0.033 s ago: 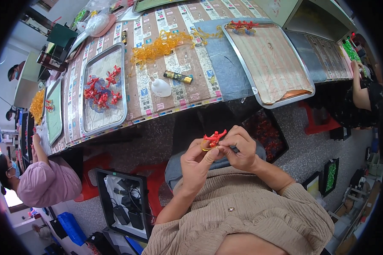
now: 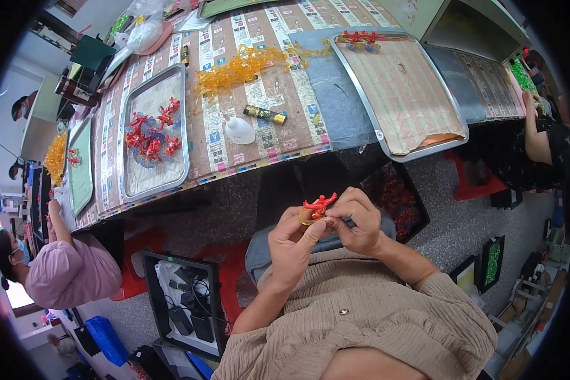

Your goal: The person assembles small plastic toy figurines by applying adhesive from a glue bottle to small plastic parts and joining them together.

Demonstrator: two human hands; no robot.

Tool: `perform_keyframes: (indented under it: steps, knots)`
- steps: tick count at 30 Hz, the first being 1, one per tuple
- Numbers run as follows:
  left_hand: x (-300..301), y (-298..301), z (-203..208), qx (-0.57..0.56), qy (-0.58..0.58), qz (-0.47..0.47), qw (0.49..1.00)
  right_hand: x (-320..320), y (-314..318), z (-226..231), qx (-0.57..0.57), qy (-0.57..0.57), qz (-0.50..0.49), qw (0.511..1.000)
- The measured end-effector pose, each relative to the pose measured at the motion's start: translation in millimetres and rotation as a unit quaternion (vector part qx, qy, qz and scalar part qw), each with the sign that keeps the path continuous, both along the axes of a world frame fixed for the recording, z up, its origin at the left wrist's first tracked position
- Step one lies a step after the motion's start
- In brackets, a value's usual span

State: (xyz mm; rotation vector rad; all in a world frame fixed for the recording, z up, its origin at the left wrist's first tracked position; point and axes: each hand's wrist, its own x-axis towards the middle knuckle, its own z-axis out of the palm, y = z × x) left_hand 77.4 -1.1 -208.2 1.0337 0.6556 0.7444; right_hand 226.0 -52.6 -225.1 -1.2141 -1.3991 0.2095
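A small red plastic figure [image 2: 321, 204] with outspread arms is held up between my two hands, above my lap. My left hand [image 2: 290, 248] pinches it from the left with thumb and forefinger. A thin yellow piece [image 2: 306, 221] curves beside the figure's base, against the left fingers. My right hand [image 2: 361, 225] is closed at the figure's right side, fingertips pressed together near its lower part. The fingers cover the figure's base, so how the yellow piece meets it is hidden.
The table holds a metal tray [image 2: 130, 171] of red and bluish figures, yellow clear plastic pieces [image 2: 240, 68], a white squeeze bottle [image 2: 239, 131], a black-and-gold tube [image 2: 265, 114] and a paper-lined tray [image 2: 418, 88]. A black bin [image 2: 149, 304] stands lower left. People sit on both sides.
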Motion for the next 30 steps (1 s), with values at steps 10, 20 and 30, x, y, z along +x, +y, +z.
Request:
perform_keyframes:
  steps: [10, 20, 30]
  knots:
    - [1.2, 1.3, -5.1, 0.249, 0.135, 0.093, 0.955, -3.8, -3.8, 28.2, -0.079, 0.013, -0.02, 0.997]
    - [7.6, -0.2, -6.8, 0.441, 0.205, 0.127, 0.865, -23.3, 1.3, 25.0, -0.061, -0.006, -0.05, 0.997]
    - [2.0, 1.2, 5.7, 0.196, 0.108, 0.094, 0.97, -9.8, -6.0, 35.2, -0.109, 0.074, -0.034, 0.991]
